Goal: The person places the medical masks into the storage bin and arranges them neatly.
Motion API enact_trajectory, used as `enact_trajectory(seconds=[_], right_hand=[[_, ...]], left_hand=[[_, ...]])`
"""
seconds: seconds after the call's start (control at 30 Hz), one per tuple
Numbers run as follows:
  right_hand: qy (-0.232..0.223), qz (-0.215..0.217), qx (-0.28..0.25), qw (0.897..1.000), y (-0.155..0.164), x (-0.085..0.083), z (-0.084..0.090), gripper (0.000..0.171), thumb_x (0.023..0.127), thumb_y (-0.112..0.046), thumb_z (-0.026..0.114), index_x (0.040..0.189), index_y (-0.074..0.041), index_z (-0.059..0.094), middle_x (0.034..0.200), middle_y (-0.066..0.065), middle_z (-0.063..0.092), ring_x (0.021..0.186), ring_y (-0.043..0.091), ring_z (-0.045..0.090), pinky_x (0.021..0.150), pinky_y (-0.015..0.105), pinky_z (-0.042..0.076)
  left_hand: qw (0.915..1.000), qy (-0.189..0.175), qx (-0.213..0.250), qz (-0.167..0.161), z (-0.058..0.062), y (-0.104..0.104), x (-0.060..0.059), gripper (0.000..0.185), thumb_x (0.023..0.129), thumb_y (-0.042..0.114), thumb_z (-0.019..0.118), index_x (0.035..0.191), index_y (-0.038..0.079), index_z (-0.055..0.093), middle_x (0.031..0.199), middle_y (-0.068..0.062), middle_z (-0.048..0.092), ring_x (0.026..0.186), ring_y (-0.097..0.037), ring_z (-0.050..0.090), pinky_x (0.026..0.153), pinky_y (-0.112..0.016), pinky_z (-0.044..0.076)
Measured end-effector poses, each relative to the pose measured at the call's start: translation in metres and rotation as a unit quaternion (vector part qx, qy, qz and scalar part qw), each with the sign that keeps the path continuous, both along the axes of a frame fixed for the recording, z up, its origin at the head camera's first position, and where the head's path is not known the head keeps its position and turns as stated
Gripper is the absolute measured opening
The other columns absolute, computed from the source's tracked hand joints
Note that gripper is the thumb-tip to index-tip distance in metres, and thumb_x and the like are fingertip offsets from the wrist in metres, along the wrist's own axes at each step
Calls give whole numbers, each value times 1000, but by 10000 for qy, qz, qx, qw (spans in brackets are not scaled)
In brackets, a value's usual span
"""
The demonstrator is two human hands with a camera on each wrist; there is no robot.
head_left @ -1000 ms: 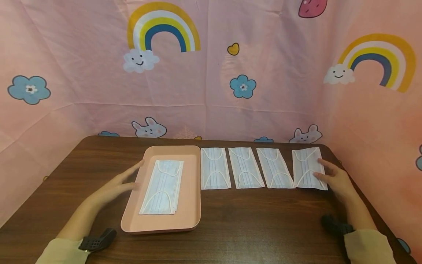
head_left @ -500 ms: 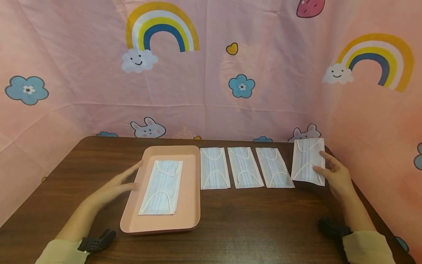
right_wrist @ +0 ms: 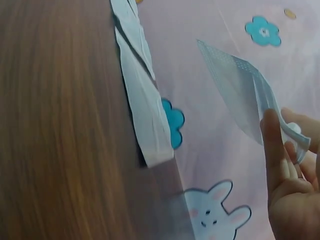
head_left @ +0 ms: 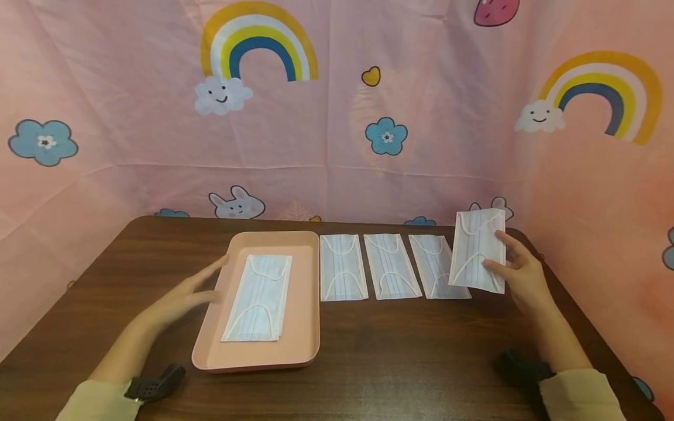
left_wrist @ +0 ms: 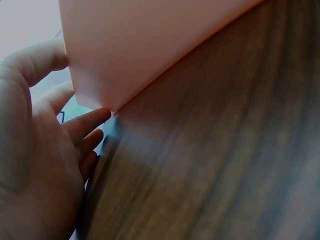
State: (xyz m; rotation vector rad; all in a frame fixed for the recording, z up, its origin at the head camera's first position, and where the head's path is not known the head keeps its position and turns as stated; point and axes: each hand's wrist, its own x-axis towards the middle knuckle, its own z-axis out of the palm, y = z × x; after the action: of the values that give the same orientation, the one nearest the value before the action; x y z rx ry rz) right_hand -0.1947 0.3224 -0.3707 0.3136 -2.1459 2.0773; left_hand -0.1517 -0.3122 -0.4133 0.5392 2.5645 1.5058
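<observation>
My right hand (head_left: 523,278) pinches a pale blue face mask (head_left: 478,248) by its right edge, thumb in front. In the right wrist view this mask (right_wrist: 240,85) hangs in the air, bent a little, apart from the table. My left hand (head_left: 176,301) has its fingers spread against the left side of a pink tray (head_left: 304,333); in the left wrist view the fingertips are at the tray's wall (left_wrist: 140,45). Inside the tray lies a face mask (head_left: 258,301), ear loops upward, with another edge showing beneath it.
Right of the tray, three more masks lie in a row: one beside the tray (head_left: 344,269), a middle one (head_left: 392,269), and a third (head_left: 429,257) partly behind the held mask. They rest on a dark wooden table (head_left: 389,356). A patterned pink cloth (head_left: 421,169) hangs behind.
My right hand has lifted the rightmost mask off the table and carried it to the left, over part of the third mask. The left hand and tray stay put.
</observation>
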Motion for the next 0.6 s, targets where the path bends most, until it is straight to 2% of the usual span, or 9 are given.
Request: enact_trajectory(seconds=[0.23,0.5,0.6], right_hand=[[-67,31,-93,9999,-19,3,5,74,86,5,68,149,-12,34,121,5,45,91,8,62,67,26,55],[71,157,31,9998,-37,7,7,75,86,8,66,149,-9,29,125,10,40,93,9,61,69,27,55],[122,157,236,9995,-43,10,7,76,86,7,66,150,-8,27,127,12,38,94,10,59,69,27,55]], left_hand=[[10000,-15,-53,-16,-1,-2,-1,74,92,10,60,153,10,20,157,-20,12,138,-48,5,97,-74,11],[10000,-49,28,-11,0,-2,-1,74,91,10,60,154,10,19,156,-20,12,137,-47,5,98,-73,11],[10000,-47,-24,-9,-2,-2,-2,74,91,11,60,153,10,19,157,-20,12,137,-47,5,98,-73,11]])
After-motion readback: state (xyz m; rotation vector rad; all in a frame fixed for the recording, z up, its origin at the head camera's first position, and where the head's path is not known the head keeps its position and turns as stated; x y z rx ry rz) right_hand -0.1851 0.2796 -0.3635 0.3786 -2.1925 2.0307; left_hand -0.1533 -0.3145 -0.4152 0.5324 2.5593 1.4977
